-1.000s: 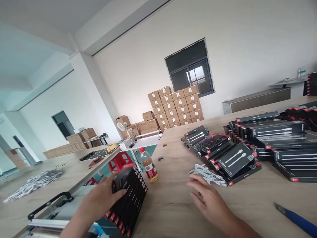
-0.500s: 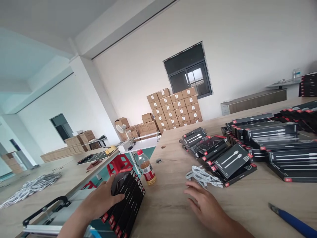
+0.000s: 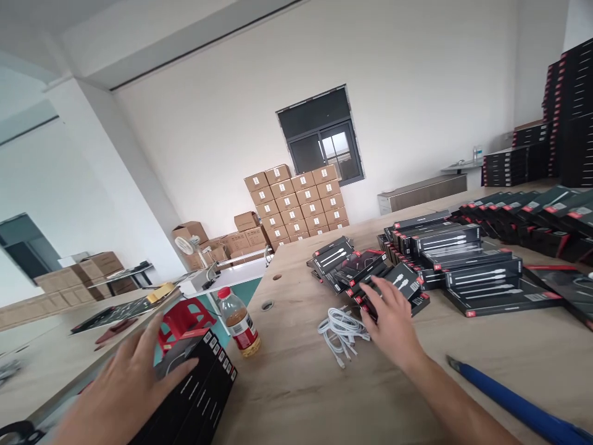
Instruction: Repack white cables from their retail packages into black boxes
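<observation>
My left hand (image 3: 134, 374) is spread at the lower left, over the near end of a row of black boxes (image 3: 194, 395) standing on edge; whether it touches them I cannot tell. My right hand (image 3: 391, 318) has its fingers apart over a loose pile of black cable boxes (image 3: 343, 266), by a box picturing two white plugs. Just left of that hand, a bundle of white cables (image 3: 340, 334) lies on the wooden table (image 3: 287, 395). A bottle (image 3: 239, 324) with a red cap and yellowish liquid stands beside the row of boxes.
More black boxes (image 3: 491, 278) lie heaped at the right, with tall stacks (image 3: 574, 123) behind. A blue-handled tool (image 3: 514, 392) lies at the lower right. Cartons (image 3: 296, 204) are stacked by the wall. A red stool (image 3: 185, 318) stands beyond the table's left edge.
The view has turned right. My right hand has moved from beside the white cables to over the box pile. My left hand has lifted and drawn back from the row of boxes.
</observation>
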A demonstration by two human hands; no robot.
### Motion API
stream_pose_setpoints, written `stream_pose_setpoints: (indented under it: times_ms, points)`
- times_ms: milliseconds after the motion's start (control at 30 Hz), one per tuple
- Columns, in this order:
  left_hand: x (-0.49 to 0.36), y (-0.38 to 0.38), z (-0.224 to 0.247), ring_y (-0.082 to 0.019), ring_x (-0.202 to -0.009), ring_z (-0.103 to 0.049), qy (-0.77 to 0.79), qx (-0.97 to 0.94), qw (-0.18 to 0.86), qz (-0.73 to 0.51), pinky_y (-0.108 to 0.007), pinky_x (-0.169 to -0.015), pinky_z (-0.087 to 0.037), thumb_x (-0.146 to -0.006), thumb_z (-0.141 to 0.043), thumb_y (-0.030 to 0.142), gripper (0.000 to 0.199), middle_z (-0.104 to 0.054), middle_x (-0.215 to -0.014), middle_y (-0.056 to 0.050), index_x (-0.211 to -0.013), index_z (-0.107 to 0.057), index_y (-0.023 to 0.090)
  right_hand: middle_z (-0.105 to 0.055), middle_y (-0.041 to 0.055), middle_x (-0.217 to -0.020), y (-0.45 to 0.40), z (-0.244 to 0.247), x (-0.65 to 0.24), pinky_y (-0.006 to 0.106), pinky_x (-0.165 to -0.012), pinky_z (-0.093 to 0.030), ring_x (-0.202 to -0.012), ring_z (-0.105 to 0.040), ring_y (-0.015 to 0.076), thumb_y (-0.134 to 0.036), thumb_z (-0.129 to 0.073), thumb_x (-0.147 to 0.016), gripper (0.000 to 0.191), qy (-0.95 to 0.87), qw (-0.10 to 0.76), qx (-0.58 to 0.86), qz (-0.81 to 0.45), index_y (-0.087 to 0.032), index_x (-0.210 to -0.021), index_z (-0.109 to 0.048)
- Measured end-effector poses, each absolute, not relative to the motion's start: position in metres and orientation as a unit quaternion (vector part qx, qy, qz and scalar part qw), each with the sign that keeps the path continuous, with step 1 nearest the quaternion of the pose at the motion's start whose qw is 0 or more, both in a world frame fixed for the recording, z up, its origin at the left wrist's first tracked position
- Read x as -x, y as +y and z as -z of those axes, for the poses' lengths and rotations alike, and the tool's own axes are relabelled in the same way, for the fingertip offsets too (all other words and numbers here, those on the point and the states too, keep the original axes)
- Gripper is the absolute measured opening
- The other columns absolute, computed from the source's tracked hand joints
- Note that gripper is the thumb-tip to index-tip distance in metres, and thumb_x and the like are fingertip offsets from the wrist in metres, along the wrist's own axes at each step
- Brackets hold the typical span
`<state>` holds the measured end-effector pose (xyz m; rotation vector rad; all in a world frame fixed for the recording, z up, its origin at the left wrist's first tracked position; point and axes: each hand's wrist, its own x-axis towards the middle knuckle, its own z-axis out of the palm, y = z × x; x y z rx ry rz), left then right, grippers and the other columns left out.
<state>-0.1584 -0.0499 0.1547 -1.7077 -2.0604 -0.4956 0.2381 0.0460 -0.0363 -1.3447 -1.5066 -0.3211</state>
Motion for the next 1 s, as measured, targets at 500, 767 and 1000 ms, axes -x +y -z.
stream_pose_setpoints:
  times_ms: [500,767,1000]
  points:
    - [-0.026,0.021,0.024,-0.02,-0.075,-0.062,-0.477,0.763,-0.28,0.335,-0.03,-0.071,-0.044,-0.089,-0.062,0.046,0.031,-0.071,-0.084,-0.007,-0.091,-0.078,0.02,-0.036,0.0195,-0.15,0.06,0.039,-0.278,0.062,-0.112,-0.036,-0.143,-0.034,0.0388,-0.027,-0.058,-0.079,0.044,-0.554,0.616,0.558,0.049,-0.019,-0.121,-0.052]
    - [-0.024,0.018,0.023,-0.03,-0.105,-0.066,-0.24,0.487,-0.679,0.494,-0.034,-0.078,-0.054,-0.076,-0.062,0.075,0.069,-0.072,-0.119,-0.014,-0.112,-0.076,0.018,-0.065,0.0049,-0.128,-0.011,0.012,-0.173,0.046,-0.082,-0.058,-0.103,-0.068,0.0294,-0.041,-0.05,-0.084,0.044,-0.387,0.745,0.254,-0.48,-0.034,-0.127,-0.051]
    - [-0.01,0.008,-0.01,-0.032,-0.109,-0.07,-0.184,0.276,-0.73,0.597,-0.043,-0.089,-0.057,-0.08,-0.062,0.027,0.058,-0.076,-0.113,-0.01,-0.138,-0.058,0.022,-0.071,0.0034,-0.105,-0.009,0.009,-0.171,0.033,-0.066,-0.056,-0.086,-0.067,0.0241,-0.036,-0.069,-0.076,0.039,-0.578,0.533,0.371,-0.494,-0.03,-0.114,-0.068]
